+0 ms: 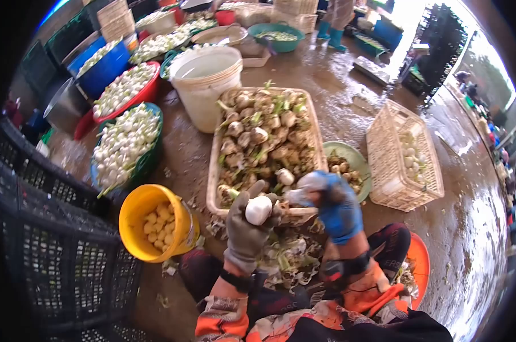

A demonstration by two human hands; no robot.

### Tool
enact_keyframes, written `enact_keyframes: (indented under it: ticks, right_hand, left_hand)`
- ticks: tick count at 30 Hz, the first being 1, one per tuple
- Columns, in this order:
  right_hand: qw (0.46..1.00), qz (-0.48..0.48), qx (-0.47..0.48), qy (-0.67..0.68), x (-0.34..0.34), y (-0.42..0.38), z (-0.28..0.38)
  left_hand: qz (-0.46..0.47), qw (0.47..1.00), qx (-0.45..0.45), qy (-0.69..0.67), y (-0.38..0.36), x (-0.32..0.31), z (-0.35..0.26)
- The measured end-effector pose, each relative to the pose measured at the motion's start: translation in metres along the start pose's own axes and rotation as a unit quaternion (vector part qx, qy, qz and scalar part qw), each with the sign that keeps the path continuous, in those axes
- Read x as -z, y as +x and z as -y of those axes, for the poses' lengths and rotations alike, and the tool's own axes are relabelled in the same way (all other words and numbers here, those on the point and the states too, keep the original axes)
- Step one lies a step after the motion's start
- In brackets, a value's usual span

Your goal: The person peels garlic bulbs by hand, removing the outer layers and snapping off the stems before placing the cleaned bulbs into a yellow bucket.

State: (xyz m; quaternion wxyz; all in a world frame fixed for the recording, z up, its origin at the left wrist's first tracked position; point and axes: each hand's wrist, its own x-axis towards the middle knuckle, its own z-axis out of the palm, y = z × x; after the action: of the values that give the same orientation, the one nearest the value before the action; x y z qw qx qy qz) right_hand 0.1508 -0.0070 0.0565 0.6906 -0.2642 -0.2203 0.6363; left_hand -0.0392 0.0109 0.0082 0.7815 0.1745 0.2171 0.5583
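White bulb (258, 210) — left hand (246, 228), crate (218, 171) edge

A yellow bucket (155, 223) of peeled pieces stands beside black plastic crates (52, 239). A white bucket (203, 85) sits near red (146, 91) and blue basins (101, 71) heaped with cleaned bulbs.

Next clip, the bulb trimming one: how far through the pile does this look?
Partway. Done: the yellow bucket holds a layer of cleaned bulbs, and trimmings lie by the knees. In hand: the left hand holds a white peeled bulb; the right hand, in a blue glove, is beside it. Left: the cream crate ahead is full of untrimmed bulbs.
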Motion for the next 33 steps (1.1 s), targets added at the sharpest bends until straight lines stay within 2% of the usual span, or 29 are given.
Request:
enact_keyframes:
  ticks: [1,2,3,4,5,6,7,9,10,11,12,13,14,15,16,17,18,19,20,21,22,23,25,27,29,30,31,32,33]
  right_hand:
    - [0.999,-0.003,-0.002,0.047,0.008,-0.001,0.011]
    - [0.997,0.068,0.023,0.029,0.027,0.000,0.015]
    - [0.989,0.138,0.050,0.012,0.035,-0.004,0.013]
    - [0.994,0.092,0.026,-0.056,0.040,-0.019,0.001]
    - [0.845,0.225,0.107,-0.472,0.055,-0.025,-0.016]
    - [0.865,0.125,-0.188,-0.448,0.082,-0.043,-0.044]
    - [0.613,0.258,-0.135,-0.734,0.085,-0.063,-0.051]
    - [0.644,0.280,-0.083,-0.707,0.069,-0.065,-0.048]
    - [0.776,0.192,-0.138,-0.585,0.059,-0.058,-0.042]
    - [0.875,0.098,-0.181,-0.439,0.046,-0.043,-0.032]
    - [0.833,0.105,-0.044,-0.542,0.027,-0.031,-0.019]
    - [0.864,0.083,-0.076,-0.490,0.008,-0.024,-0.008]
    - [0.844,0.115,-0.039,-0.522,0.006,-0.019,-0.014]
    - [0.820,0.146,-0.005,-0.553,0.011,-0.013,-0.021]
    - [0.767,0.153,0.046,-0.622,0.020,-0.015,-0.029]
    - [0.758,0.125,0.049,-0.638,0.033,-0.018,-0.033]
    - [0.824,0.070,-0.021,-0.561,0.040,-0.020,-0.025]
    - [0.875,0.014,-0.095,-0.474,0.047,-0.025,-0.015]
    - [0.896,-0.112,-0.147,-0.404,0.045,-0.025,0.005]
    - [0.918,-0.114,-0.124,-0.358,0.063,-0.020,0.033]
    - [0.931,-0.119,-0.049,-0.341,0.089,-0.010,0.059]
    - [0.982,-0.097,0.006,-0.164,0.145,0.010,0.088]
    - [0.945,-0.106,0.134,-0.279,0.205,0.049,0.174]
    - [0.881,-0.254,0.225,-0.331,0.213,0.081,0.193]
    - [0.889,-0.331,0.148,-0.279,0.203,0.121,0.174]
    - [0.893,-0.212,0.144,-0.369,0.163,0.123,0.135]
    - [0.781,-0.051,0.198,-0.591,0.177,0.146,0.096]
    - [0.697,-0.108,0.012,-0.709,0.125,0.147,0.056]
    - [0.541,0.067,0.131,-0.828,0.129,0.155,0.012]
  left_hand:
    - [0.009,0.989,0.086,-0.121,0.007,0.009,-0.005]
    - [0.034,0.976,0.098,-0.193,0.011,0.015,-0.004]
    - [0.028,0.976,0.094,-0.193,0.010,0.013,-0.006]
    - [0.010,0.979,0.079,-0.188,0.009,0.008,-0.008]
    - [-0.004,0.981,0.067,-0.183,0.011,0.004,-0.008]
    - [0.008,0.979,0.072,-0.189,0.013,0.009,-0.006]
    - [0.010,0.979,0.078,-0.188,0.013,0.007,-0.005]
    - [-0.073,0.992,0.047,-0.089,0.009,0.000,-0.002]
    - [-0.090,0.994,0.041,-0.049,0.007,-0.002,0.001]
    - [-0.087,0.994,0.046,-0.045,0.006,-0.003,0.005]
    - [-0.077,0.996,0.034,0.040,0.006,-0.003,0.011]
    - [-0.066,0.990,0.020,0.123,0.005,-0.002,0.018]
    - [0.043,0.908,-0.135,0.395,0.003,0.001,0.029]
    - [0.113,0.818,-0.119,0.551,0.004,0.012,0.027]
    - [0.147,0.835,-0.115,0.517,0.004,0.013,0.035]
    - [0.181,0.850,-0.111,0.481,0.004,0.015,0.041]
    - [0.200,0.796,-0.147,0.553,0.001,0.010,0.038]
    - [0.197,0.798,-0.143,0.551,-0.003,0.004,0.038]
    - [0.112,0.883,0.071,0.450,-0.005,-0.015,0.031]
    - [0.019,0.906,0.280,0.317,-0.001,-0.027,0.027]
    - [0.121,0.784,0.335,0.508,0.008,-0.028,0.023]
    - [0.124,0.785,0.337,0.505,0.007,-0.026,0.027]
    - [0.227,0.598,0.124,0.759,-0.003,-0.019,0.037]
    - [0.217,0.622,0.106,0.745,-0.003,-0.016,0.041]
    - [0.203,0.656,0.176,0.705,0.000,-0.028,0.029]
    - [0.202,0.652,0.224,0.696,0.005,-0.033,0.022]
    - [0.198,0.653,0.226,0.695,0.006,-0.028,0.024]
    - [0.183,0.686,0.206,0.674,0.007,-0.022,0.028]
    - [0.169,0.717,0.187,0.650,0.008,-0.019,0.030]
